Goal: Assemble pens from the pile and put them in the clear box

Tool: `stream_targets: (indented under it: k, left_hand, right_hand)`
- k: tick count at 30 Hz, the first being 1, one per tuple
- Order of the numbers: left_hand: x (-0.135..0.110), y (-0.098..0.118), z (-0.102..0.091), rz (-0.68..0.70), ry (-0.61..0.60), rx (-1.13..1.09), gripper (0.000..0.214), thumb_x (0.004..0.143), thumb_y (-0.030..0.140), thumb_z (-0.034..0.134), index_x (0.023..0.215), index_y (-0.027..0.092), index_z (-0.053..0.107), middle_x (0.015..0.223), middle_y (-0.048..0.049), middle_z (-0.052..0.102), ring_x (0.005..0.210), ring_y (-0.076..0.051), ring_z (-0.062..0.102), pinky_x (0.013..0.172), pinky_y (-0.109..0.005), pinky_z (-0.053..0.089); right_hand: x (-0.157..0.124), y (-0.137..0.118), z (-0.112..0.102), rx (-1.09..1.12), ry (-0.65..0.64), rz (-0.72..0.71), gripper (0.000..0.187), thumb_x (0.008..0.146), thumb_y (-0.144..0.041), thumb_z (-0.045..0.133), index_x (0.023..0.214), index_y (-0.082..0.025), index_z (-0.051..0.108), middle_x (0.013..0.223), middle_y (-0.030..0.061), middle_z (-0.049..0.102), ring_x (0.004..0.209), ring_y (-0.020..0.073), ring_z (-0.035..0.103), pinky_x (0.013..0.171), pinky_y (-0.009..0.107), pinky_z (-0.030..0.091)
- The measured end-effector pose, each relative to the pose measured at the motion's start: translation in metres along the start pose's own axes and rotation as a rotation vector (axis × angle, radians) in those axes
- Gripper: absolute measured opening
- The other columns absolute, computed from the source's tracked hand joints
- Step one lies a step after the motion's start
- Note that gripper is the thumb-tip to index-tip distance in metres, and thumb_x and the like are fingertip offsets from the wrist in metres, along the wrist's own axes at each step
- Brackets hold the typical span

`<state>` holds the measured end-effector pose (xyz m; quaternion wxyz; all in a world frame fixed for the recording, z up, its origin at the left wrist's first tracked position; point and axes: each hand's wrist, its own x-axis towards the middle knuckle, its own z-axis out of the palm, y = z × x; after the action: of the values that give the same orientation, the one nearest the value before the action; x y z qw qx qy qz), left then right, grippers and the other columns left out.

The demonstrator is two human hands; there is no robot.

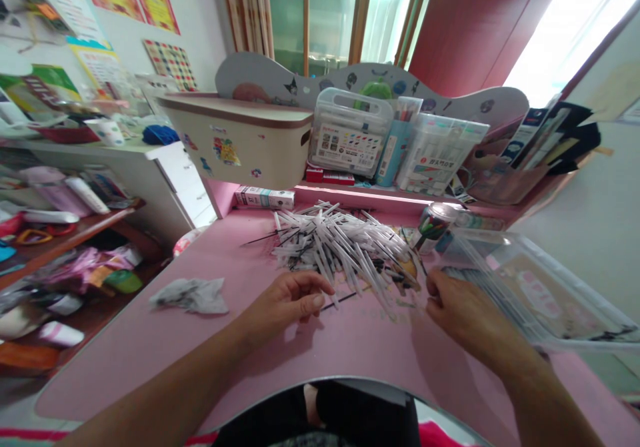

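Mostly, a pink desk fills the lower view, with a lidded cream bin standing on its shelf at the back left. A clear plastic box lies at the right, beyond the right hand, which is curled inward, fingers bunched beside the heap; whether they grip a dark thin stick near them cannot be told. The heap of slim white and dark tubes spreads across the desk's middle, in front of both hands. The left hand is half open, fingers loosely bent and thumb apart from the forefinger, its fingertips just beside a white tube; contact is unclear. Smaller still, a crumpled tissue lies left of it.
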<state>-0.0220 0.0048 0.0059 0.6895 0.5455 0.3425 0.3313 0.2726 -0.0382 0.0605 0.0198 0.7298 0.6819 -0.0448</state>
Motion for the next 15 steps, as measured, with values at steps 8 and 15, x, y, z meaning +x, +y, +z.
stream_targets:
  k: [8, 15]
  left_hand:
    - [0.0, -0.011, 0.014, -0.053, -0.123, -0.214, 0.048, 0.074, 0.041, 0.08, 0.113, 0.019, 0.063, 0.076, 0.0005, 0.06, 0.054, -0.007, 0.051, 0.047, -0.017, 0.035]
    - [0.006, -0.012, 0.017, -0.066, 0.086, -0.391, 0.03, 0.074, 0.039, 0.08, 0.082, 0.015, 0.064, 0.059, 0.0034, 0.054, 0.048, -0.005, 0.044, 0.046, -0.014, 0.032]
  right_hand:
    - [-0.026, -0.095, 0.013, 0.369, 0.055, -0.481, 0.019, 0.079, -0.005, 0.05, 0.089, -0.017, 0.062, 0.092, 0.008, 0.067, 0.084, 0.0199, 0.059, 0.071, 0.029, 0.039]
    - [0.001, -0.103, 0.005, 0.391, 0.007, -0.536, 0.008, 0.084, -0.016, 0.058, 0.088, -0.017, 0.064, 0.089, 0.006, 0.07, 0.081, 0.0184, 0.061, 0.07, 0.027, 0.038]
